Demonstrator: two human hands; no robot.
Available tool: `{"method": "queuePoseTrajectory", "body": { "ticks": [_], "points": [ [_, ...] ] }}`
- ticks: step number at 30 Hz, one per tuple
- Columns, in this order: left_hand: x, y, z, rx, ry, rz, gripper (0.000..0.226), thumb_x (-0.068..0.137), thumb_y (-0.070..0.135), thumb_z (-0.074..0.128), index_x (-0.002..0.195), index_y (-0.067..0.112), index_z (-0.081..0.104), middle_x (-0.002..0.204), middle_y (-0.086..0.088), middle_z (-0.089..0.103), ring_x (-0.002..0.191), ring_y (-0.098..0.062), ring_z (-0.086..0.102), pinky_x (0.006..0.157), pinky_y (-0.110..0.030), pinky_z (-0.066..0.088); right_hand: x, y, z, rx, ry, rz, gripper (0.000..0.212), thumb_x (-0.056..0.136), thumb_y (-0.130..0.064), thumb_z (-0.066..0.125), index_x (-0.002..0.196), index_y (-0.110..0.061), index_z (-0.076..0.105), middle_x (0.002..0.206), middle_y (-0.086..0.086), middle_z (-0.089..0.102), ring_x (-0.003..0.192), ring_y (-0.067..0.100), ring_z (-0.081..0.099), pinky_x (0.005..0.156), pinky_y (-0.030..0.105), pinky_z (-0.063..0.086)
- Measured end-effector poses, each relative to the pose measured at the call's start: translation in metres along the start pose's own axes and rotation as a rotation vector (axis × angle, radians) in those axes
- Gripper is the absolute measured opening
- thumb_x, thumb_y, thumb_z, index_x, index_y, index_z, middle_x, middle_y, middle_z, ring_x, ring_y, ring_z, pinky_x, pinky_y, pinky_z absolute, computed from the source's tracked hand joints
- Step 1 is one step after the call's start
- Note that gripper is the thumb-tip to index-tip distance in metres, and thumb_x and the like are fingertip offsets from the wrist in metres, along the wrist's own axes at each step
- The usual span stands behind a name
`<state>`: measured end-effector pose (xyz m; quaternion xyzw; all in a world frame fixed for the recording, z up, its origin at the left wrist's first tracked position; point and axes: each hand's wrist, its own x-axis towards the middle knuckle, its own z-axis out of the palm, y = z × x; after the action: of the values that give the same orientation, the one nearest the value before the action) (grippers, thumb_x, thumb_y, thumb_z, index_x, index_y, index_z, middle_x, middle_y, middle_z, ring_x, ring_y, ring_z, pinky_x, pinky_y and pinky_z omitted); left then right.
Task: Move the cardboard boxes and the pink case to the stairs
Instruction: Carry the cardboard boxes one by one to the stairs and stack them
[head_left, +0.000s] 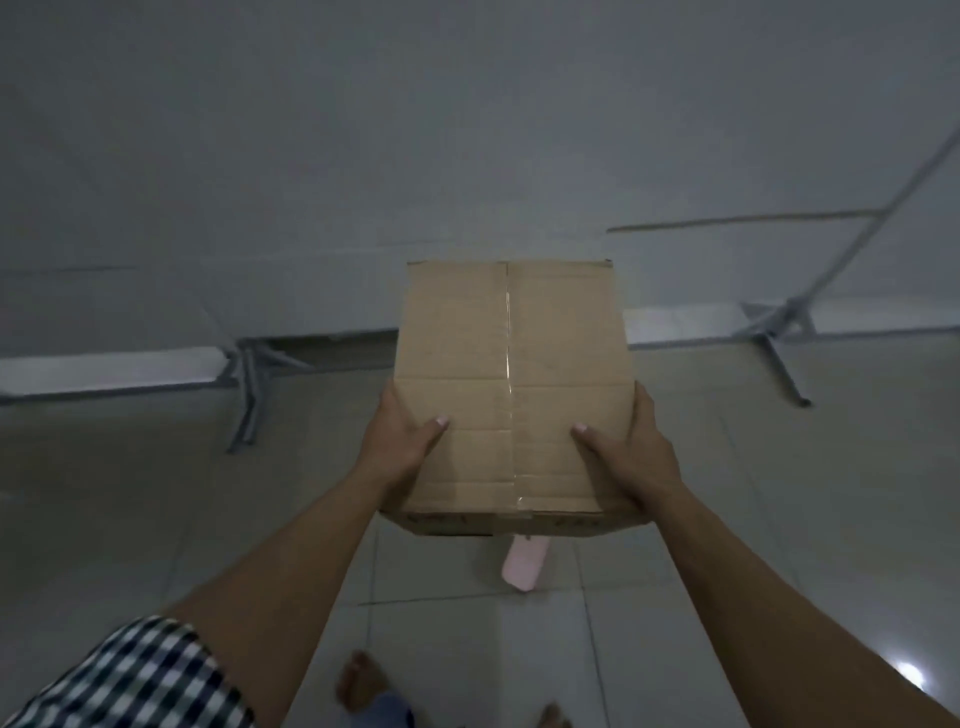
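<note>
A brown cardboard box (511, 374), taped shut along its middle seam, is held in the air in front of me. My left hand (402, 441) grips its left side with the thumb on top. My right hand (626, 449) grips the right side the same way. Below the box, a pink case (524, 564) lies on the tiled floor, its far end hidden by the box.
Pale floor tiles (156, 519) run to a grey wall with a white skirting (114, 366). Grey metal stand legs (249, 395) rest at the left wall, and another stand (779, 332) leans at the right. My bare feet (358, 680) show at the bottom.
</note>
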<state>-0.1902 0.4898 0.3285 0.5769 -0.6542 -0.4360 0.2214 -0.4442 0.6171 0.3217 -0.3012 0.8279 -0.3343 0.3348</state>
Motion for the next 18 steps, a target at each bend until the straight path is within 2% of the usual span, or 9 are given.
{"method": "queuePoseTrajectory", "body": {
  "ticks": [3,5,13,18],
  "points": [
    [-0.003,-0.04,-0.072,-0.066,0.119,-0.059,0.071,0.087,0.033,0.073,0.144,0.024,0.031,0.129,0.006,0.053,0.109,-0.013,0.051,0.09,-0.025,0.037,0.0,-0.059,0.061,-0.057,-0.099,-0.117,0.1,0.08,-0.056,0.075,0.156,-0.034,0.015,0.144,0.009,0.053,0.124,0.039,0.054,0.101,0.049,0.046],
    [-0.006,-0.071,-0.126,-0.112,0.198,-0.097,0.072,0.086,0.035,0.073,0.144,0.025,0.03,0.128,0.009,0.051,0.111,-0.012,0.05,0.09,-0.026,0.037,-0.006,-0.101,0.111,-0.088,-0.168,-0.2,0.098,0.081,-0.054,0.075,0.156,-0.034,0.016,0.144,0.008,0.053,0.124,0.038,0.055,0.101,0.049,0.047],
    [-0.04,-0.206,-0.361,-0.134,0.485,-0.265,0.076,0.084,0.036,0.075,0.144,0.019,0.032,0.138,-0.005,0.055,0.12,-0.027,0.055,0.093,-0.031,0.043,-0.077,-0.254,0.346,-0.127,-0.425,-0.388,0.107,0.078,-0.057,0.078,0.158,-0.034,0.011,0.158,0.004,0.038,0.136,0.035,0.044,0.109,0.053,0.04],
    [-0.083,-0.28,-0.488,-0.101,0.649,-0.335,0.077,0.086,0.038,0.073,0.146,0.018,0.029,0.14,-0.005,0.051,0.125,-0.027,0.052,0.097,-0.03,0.04,-0.143,-0.34,0.477,-0.183,-0.586,-0.489,0.106,0.081,-0.053,0.077,0.159,-0.03,0.011,0.159,0.007,0.035,0.14,0.036,0.04,0.11,0.047,0.035]
  ]
}}
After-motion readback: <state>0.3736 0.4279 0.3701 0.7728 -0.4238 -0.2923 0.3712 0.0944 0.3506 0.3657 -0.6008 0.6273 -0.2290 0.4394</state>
